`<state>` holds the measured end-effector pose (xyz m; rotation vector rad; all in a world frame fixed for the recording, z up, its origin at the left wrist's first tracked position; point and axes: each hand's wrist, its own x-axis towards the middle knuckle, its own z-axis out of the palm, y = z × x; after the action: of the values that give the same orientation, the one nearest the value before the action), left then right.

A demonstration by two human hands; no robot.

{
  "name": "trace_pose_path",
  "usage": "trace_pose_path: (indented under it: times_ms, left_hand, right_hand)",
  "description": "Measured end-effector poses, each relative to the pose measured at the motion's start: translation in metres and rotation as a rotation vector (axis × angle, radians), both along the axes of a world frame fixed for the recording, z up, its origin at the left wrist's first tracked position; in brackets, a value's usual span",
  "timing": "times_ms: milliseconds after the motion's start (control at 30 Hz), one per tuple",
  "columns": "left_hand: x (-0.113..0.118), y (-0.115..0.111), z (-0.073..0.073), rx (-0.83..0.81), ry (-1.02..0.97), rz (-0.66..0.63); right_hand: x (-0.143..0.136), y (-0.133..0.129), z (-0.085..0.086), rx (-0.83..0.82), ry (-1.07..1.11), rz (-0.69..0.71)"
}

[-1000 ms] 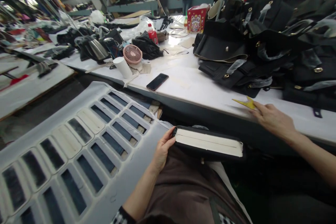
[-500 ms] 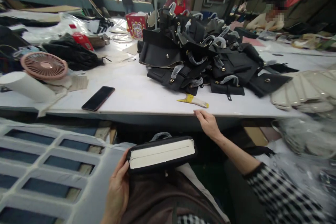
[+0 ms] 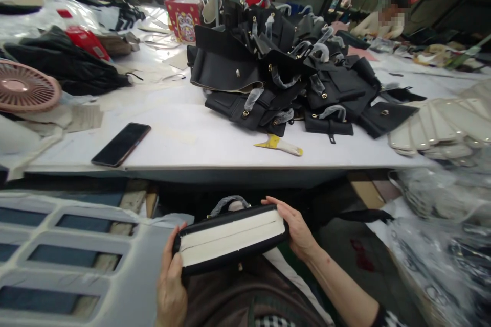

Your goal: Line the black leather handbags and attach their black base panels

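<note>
A black handbag (image 3: 233,260) lies tilted over my lap, its long cream panel with a dark line along the middle facing up. Its plastic-wrapped handle (image 3: 227,203) sticks out on the far side. My left hand (image 3: 173,278) grips the bag's left end, thumb on the near side and fingers behind. Around the right end my right hand (image 3: 293,225) is closed, its fingers reaching along the far edge. On the table beyond, a small pointed tool (image 3: 279,145), yellow at the tip and whitish at the handle, lies near the front edge.
A heap of black handbags (image 3: 276,76) covers the table's (image 3: 172,138) middle. Left of it are a phone (image 3: 121,144), a pink fan (image 3: 26,87) and a red box (image 3: 184,19). Cream pieces (image 3: 433,127) and plastic-wrapped items (image 3: 433,255) lie right. A white slotted frame (image 3: 115,250) stands left.
My right hand has come back from the table's edge and taken hold of the bag's right end. The bag has tilted, its left end lower. The view has shifted right.
</note>
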<state>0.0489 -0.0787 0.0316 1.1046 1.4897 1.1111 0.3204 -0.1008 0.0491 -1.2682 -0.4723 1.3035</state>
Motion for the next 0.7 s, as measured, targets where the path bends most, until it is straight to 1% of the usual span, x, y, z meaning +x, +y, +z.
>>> trace_pose_path:
  times_ms: [100, 167, 267, 367, 467, 600, 700]
  left_hand:
    - [0.005, 0.001, 0.001, 0.012, 0.047, 0.005]
    - [0.006, 0.002, 0.001, 0.008, 0.058, 0.006]
    - [0.002, 0.001, 0.002, -0.021, 0.042, -0.003]
    - [-0.005, 0.002, 0.007, -0.068, -0.009, -0.024]
    - [-0.01, 0.007, 0.011, -0.115, -0.048, -0.031]
    - [-0.005, 0.016, 0.01, -0.112, -0.115, -0.043]
    - [-0.003, 0.017, 0.007, -0.101, -0.133, -0.067]
  right_hand:
    - [-0.002, 0.0, -0.006, 0.033, -0.109, -0.026]
    - [-0.003, 0.0, -0.009, 0.054, -0.144, -0.035]
    - [-0.003, -0.001, -0.009, 0.06, -0.115, -0.057]
    - [-0.006, -0.005, -0.005, 0.021, -0.073, -0.069]
    - [-0.009, -0.008, -0.006, 0.007, -0.097, -0.079]
    - [-0.011, -0.007, -0.011, 0.063, -0.163, -0.118]
    - [-0.011, -0.007, -0.011, 0.063, -0.125, -0.127]
